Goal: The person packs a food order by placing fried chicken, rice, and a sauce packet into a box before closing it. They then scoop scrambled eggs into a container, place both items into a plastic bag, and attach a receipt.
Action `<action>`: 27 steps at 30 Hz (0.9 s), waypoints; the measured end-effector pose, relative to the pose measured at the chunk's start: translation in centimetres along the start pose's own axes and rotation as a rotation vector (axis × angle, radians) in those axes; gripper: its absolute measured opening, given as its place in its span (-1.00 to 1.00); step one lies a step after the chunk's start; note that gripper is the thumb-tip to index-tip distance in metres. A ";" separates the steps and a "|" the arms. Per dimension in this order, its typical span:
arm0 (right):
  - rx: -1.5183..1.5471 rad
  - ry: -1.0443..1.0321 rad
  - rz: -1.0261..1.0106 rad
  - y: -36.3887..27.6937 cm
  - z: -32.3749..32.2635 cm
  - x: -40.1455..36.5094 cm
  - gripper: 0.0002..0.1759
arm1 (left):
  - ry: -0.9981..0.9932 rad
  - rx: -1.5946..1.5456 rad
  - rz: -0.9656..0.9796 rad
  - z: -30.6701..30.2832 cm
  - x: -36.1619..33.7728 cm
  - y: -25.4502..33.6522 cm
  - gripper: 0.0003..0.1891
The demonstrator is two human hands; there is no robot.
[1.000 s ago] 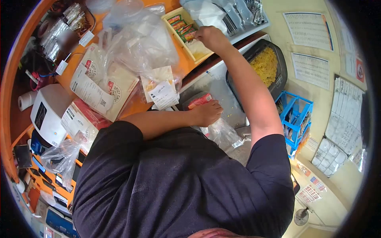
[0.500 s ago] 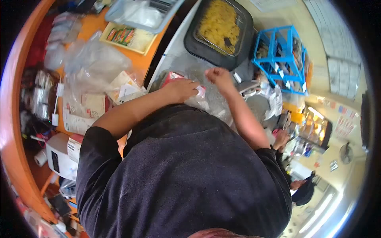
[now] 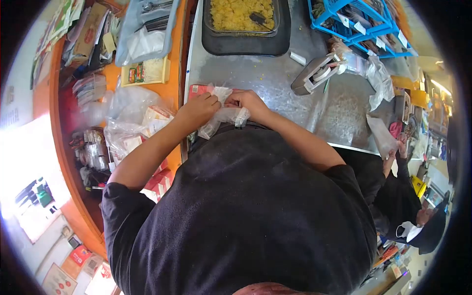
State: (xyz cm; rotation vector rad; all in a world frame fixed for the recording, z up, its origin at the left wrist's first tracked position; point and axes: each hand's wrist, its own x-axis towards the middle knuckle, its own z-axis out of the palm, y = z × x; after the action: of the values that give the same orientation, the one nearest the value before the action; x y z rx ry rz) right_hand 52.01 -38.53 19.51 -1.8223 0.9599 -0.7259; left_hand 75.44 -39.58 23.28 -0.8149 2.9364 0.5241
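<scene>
Close to my body, at the near edge of the metal counter (image 3: 275, 93), both hands are on a crumpled clear plastic bag (image 3: 221, 117). My left hand (image 3: 200, 109) is closed on the bag's left side, fingers bent. On the right side, my right hand (image 3: 247, 103) pinches the plastic with its fingers curled in. A red and white packet (image 3: 197, 89) lies just beyond my hands, partly covered by them and the bag.
Ahead is a tray of yellow food (image 3: 241, 14). A tape dispenser (image 3: 317, 74) and blue rack (image 3: 364, 24) stand to the right. Plastic bags (image 3: 132, 105) and a blue tray (image 3: 147, 34) are on the left. A co-worker (image 3: 403, 201) in black holds a clear bag at far right.
The view has shifted. My right hand, raised apart from the left before, has come down beside it onto the plastic. My left hand has gone from lying flat on the packet to gripping the bag.
</scene>
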 end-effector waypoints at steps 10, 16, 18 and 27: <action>-0.162 0.040 0.108 -0.8 -0.2 -0.3 -0.70 | 0.227 -0.356 -0.431 1.2 0.0 -0.6 -0.76; -0.072 0.115 -0.033 -0.7 0.6 -0.4 -0.69 | 0.344 -1.218 -0.865 2.4 0.0 -2.3 -0.72; -0.082 0.086 -0.059 -0.5 1.3 0.0 -0.68 | 0.368 -1.457 -0.978 2.9 -0.1 -1.8 -0.74; 0.099 -0.020 0.053 0.0 2.6 2.2 -0.84 | 0.496 -1.872 -1.027 5.3 -1.2 -0.2 -0.68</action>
State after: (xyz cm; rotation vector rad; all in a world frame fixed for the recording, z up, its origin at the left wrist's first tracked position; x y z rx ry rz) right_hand 55.22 -39.26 18.62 -1.7091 0.9390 -0.7088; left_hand 76.30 -37.35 18.42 -2.2554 0.7952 2.9146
